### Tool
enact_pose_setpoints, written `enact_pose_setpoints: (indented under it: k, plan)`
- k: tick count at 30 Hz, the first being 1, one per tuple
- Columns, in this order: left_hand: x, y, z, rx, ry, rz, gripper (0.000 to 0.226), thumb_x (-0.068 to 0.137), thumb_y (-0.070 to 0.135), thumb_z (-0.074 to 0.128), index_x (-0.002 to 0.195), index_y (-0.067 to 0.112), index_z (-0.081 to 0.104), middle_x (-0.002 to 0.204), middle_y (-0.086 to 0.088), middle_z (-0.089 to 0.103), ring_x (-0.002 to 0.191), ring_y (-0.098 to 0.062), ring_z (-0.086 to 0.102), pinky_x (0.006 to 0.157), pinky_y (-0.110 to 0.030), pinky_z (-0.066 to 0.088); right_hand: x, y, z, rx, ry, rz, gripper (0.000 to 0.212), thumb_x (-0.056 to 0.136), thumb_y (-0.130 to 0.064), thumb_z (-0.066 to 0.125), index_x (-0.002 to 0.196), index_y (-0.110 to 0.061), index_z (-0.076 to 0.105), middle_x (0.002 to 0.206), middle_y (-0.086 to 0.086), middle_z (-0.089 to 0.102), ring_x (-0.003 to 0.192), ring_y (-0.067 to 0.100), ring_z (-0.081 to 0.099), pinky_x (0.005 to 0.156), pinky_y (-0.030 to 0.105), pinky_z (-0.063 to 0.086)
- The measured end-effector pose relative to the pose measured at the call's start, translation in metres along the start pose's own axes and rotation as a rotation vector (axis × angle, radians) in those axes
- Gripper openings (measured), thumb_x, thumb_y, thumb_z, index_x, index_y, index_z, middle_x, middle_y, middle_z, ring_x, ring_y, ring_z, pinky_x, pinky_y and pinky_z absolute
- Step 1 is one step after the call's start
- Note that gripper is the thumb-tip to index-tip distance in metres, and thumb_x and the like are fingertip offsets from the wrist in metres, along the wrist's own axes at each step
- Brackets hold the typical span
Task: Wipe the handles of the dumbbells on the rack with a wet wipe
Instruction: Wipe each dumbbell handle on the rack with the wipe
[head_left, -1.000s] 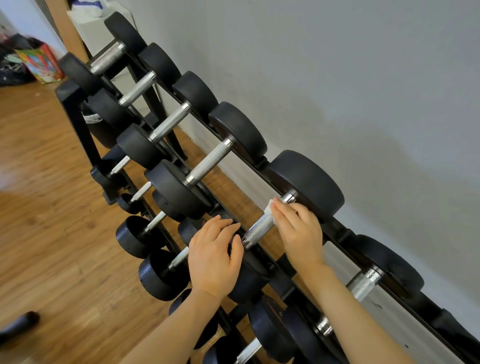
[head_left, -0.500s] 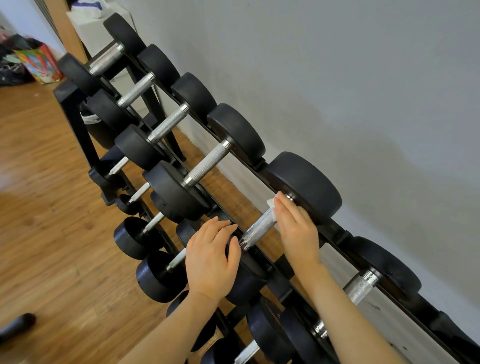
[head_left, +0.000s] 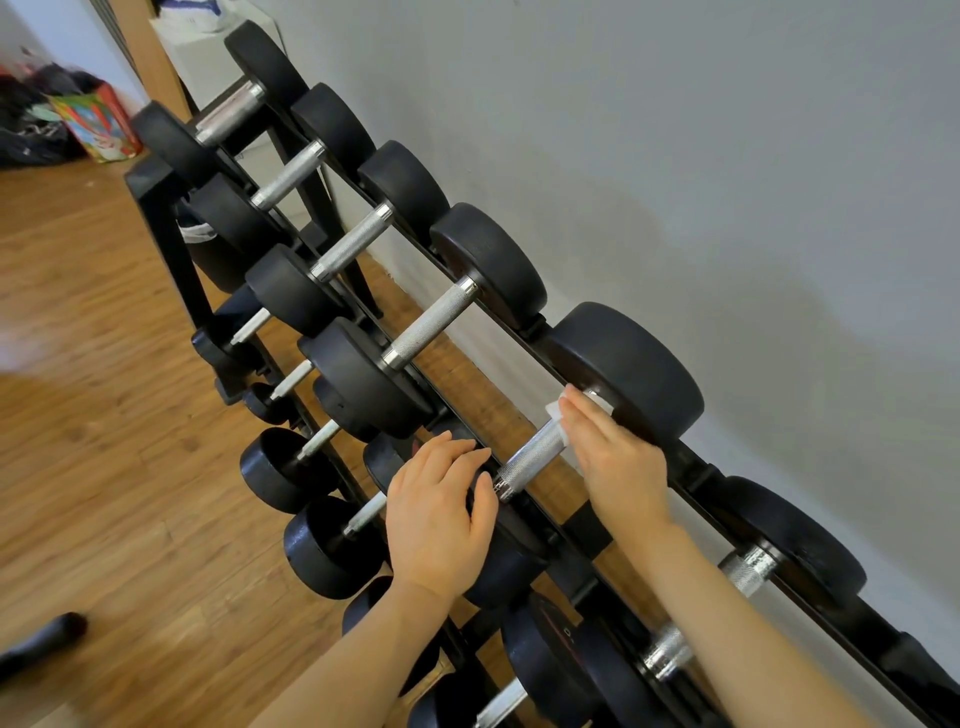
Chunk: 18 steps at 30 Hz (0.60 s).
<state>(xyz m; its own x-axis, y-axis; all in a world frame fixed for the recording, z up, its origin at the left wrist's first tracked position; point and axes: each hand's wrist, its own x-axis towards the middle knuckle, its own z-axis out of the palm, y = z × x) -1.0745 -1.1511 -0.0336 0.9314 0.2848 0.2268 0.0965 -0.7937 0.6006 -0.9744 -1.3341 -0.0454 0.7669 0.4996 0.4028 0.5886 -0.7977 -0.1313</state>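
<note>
My left hand (head_left: 441, 519) lies flat on the near weight head (head_left: 514, 551), steadying the dumbbell, while my right hand (head_left: 618, 457) wraps the wet wipe (head_left: 555, 411) round its handle (head_left: 530, 460).

A wooden plank floor (head_left: 104, 467) runs along the left, warm brown with a pale glare patch near the left edge. A grey painted wall (head_left: 727, 156) fills the right side. At the top left a colourful printed bag (head_left: 96, 124) stands on the floor beside a heap of dark bags or clothes (head_left: 31, 130), too blurred to tell apart. A wooden door frame (head_left: 150, 57) rises next to them, with a white box-like unit (head_left: 208, 57) just beside it. At the lower left edge lies a dark, blurred object (head_left: 41, 644)
</note>
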Motion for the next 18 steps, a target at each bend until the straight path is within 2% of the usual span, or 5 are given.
enact_pose_setpoints:
  k: [4, 6, 8, 11, 18]
  plan:
    - [0.000, -0.001, 0.000, 0.002, -0.001, 0.000, 0.041, 0.095, 0.037, 0.038, 0.111, 0.022, 0.073, 0.116, 0.009, 0.068, 0.126, -0.015, 0.054, 0.102, -0.042, 0.045, -0.001, -0.008, 0.001, 0.020, -0.025, -0.069, 0.059, 0.063, -0.012, 0.088, 0.117, -0.005, 0.067, 0.123, 0.011, 0.066, 0.094, 0.023, 0.071, 0.063, 0.031, 0.060]
    - [0.000, -0.001, 0.000, 0.007, -0.001, -0.006, 0.041, 0.095, 0.037, 0.038, 0.111, 0.023, 0.073, 0.117, 0.009, 0.068, 0.126, -0.015, 0.054, 0.102, -0.042, 0.045, 0.001, -0.002, -0.004, 0.002, 0.011, 0.006, 0.057, 0.064, -0.012, 0.086, 0.117, -0.004, 0.067, 0.122, 0.011, 0.066, 0.095, 0.025, 0.071, 0.060, 0.032, 0.059]
    - [0.000, 0.000, 0.000, 0.012, -0.005, -0.012, 0.042, 0.095, 0.038, 0.037, 0.112, 0.023, 0.073, 0.117, 0.009, 0.068, 0.126, -0.015, 0.054, 0.102, -0.043, 0.045, -0.001, -0.001, -0.002, 0.004, 0.024, 0.052, 0.058, 0.067, -0.012, 0.084, 0.122, -0.004, 0.064, 0.127, 0.012, 0.064, 0.103, 0.026, 0.068, 0.064, 0.034, 0.060]
    - [-0.001, 0.001, -0.001, 0.016, -0.006, -0.012, 0.043, 0.095, 0.038, 0.037, 0.113, 0.023, 0.073, 0.118, 0.009, 0.067, 0.126, -0.014, 0.053, 0.102, -0.040, 0.042, -0.009, -0.006, 0.006, 0.030, -0.020, -0.069, 0.058, 0.069, -0.013, 0.083, 0.123, -0.005, 0.064, 0.130, 0.011, 0.062, 0.109, 0.023, 0.066, 0.073, 0.034, 0.061]
    - [-0.006, 0.001, 0.000, 0.027, 0.019, -0.038, 0.045, 0.096, 0.038, 0.036, 0.121, 0.020, 0.069, 0.132, 0.003, 0.061, 0.129, -0.018, 0.051, 0.105, -0.039, 0.039, -0.005, -0.006, 0.002, -0.003, 0.026, 0.012, 0.047, 0.077, -0.015, 0.076, 0.122, -0.011, 0.064, 0.132, 0.007, 0.061, 0.100, 0.019, 0.069, 0.065, 0.030, 0.059]
